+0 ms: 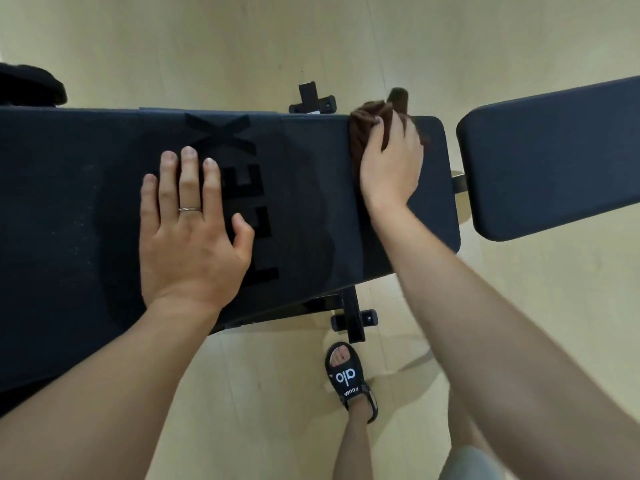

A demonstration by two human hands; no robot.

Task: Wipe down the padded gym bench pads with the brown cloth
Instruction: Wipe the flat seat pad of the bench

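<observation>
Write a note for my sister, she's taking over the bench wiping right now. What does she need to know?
Left hand: flat and open, pressing on the long pad.
Right hand: gripping the brown cloth at the long pad's far edge, near its right end.
Short pad: to the right across a gap, nothing touching it.
Done: cannot tell how much is wiped.
Left: finish the long pad, then wipe the short pad.

View: only the head camera is recording, worn by the person.
Direction: it is looking steeply down over the long bench pad (86, 188) to the floor (242, 46).
Nearness: it is sitting close, both forearms filling the near edge.
</observation>
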